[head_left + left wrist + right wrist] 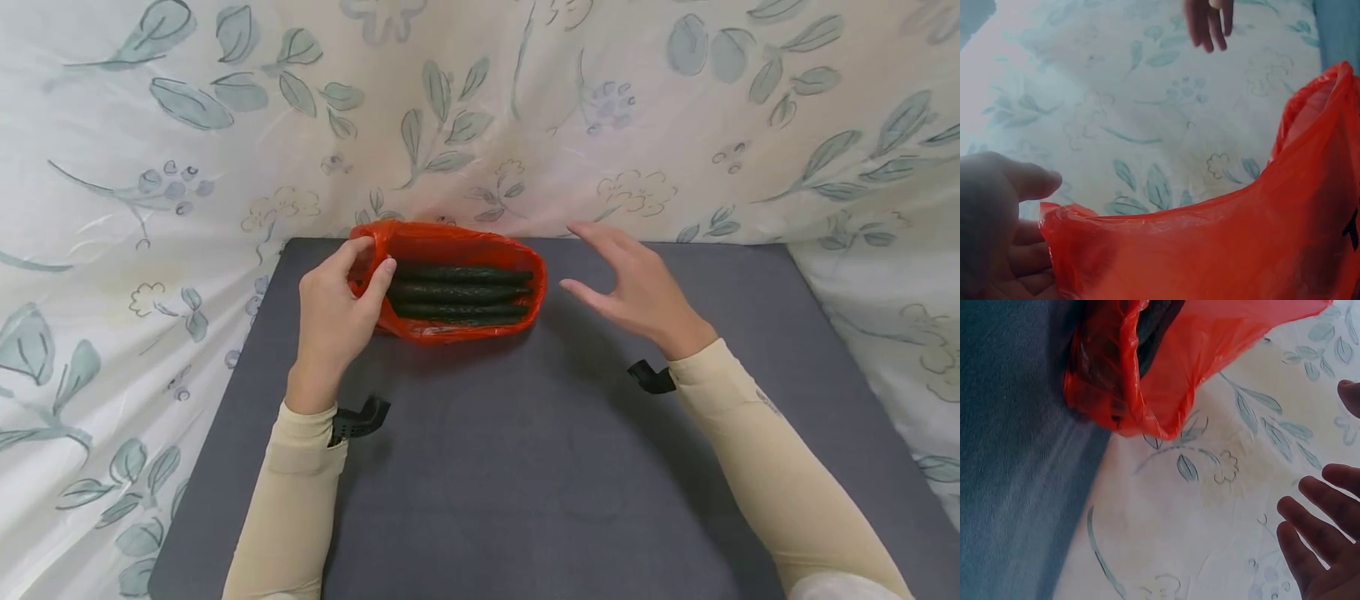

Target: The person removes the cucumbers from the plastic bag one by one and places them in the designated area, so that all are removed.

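A red plastic bag [450,333] lies with its mouth open near the far edge of the table. Inside it, several long dark green cucumbers [461,293] lie side by side. My left hand [333,312] holds the bag's left end, thumb on one side of the rim and fingers on the other; the bag hides part of the fingers in the left wrist view. To the right of the bag, my right hand [637,279] is raised, apart from it. Its thumb and fingers are spread and hold nothing, as the right wrist view also shows.
The dark grey table [510,492] stretches toward me. Behind it and at both sides hangs a light cloth [480,167] with a leaf and flower print. Black wrist mounts [360,418] stick out from both sleeves.
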Available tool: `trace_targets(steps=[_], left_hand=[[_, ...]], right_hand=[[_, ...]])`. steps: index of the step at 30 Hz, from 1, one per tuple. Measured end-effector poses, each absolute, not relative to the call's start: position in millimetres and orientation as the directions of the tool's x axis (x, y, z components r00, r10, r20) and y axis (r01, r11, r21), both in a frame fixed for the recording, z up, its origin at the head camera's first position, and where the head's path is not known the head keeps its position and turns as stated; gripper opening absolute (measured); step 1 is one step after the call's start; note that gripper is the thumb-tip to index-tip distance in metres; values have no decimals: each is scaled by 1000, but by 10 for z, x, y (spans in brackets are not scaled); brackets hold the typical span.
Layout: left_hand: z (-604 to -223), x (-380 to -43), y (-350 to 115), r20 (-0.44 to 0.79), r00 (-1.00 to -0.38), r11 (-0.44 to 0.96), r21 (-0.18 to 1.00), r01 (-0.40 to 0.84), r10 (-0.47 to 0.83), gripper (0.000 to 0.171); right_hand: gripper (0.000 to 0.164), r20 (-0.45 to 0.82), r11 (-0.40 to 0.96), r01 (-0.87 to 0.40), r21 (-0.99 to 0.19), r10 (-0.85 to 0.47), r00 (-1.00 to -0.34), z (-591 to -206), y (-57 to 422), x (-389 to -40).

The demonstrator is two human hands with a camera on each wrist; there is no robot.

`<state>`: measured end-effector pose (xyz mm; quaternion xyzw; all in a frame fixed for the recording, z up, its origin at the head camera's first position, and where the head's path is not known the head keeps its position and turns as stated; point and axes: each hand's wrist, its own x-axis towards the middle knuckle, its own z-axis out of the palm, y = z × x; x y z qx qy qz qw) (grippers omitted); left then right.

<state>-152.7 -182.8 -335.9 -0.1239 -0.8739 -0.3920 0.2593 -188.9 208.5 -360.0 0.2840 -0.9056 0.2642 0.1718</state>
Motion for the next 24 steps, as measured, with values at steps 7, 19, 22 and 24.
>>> trace_targets(steps=[7,19,22,24], left_hand=[[-3365,-1541,-1826,546,-838,649,635,420,9,37],[-3355,-1532,-1808,471,-881,605,692,393,33,33],[-3349,-1534,-1806,469,-883,578,712,399,32,30],[-3348,-1541,-1804,471,-881,561,721,406,33,27]], right_hand=[[76,404,674,-614,-411,-470,-785,-3686,1874,-1992],[74,246,647,-618,-447,-575,-780,-3739,1397,-2252],[73,197,645,-614,-454,-600,-776,-3766,1281,-2325],[72,172,643,-614,-458,-613,-771,-3798,1220,-2372]])
